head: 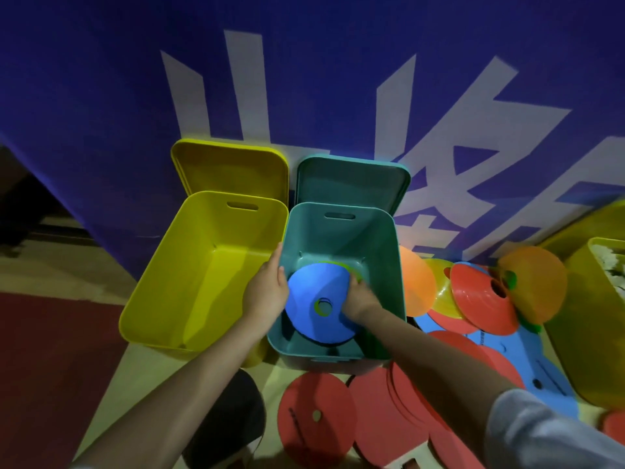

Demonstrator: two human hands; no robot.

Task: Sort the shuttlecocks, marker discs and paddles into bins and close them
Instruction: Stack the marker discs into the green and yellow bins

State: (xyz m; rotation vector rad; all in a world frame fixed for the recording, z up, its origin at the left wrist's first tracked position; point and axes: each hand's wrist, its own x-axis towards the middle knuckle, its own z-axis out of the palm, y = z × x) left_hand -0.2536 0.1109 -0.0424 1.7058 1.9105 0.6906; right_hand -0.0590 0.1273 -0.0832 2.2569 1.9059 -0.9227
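Observation:
A blue marker disc (pixel 313 301) with a centre hole sits tilted inside the open teal bin (pixel 378 238), with a green-yellow disc edge showing under it. My right hand (pixel 360 297) grips the disc's right edge inside the bin. My left hand (pixel 267 289) rests with straight fingers against the bin's left rim beside the disc. More marker discs lie to the right: orange (pixel 414 282), yellow (pixel 439 289), red (pixel 480 299) and a second orange one (pixel 537 282). Red paddles (pixel 318 418) and blue paddles (pixel 500 346) lie on the floor.
An empty yellow bin (pixel 203 265) stands left of the teal one. A yellow lid (pixel 230 170) and a teal lid (pixel 351 181) lean on the blue banner wall behind. Another yellow bin (pixel 595 299) holding white shuttlecocks (pixel 614 265) stands at the far right.

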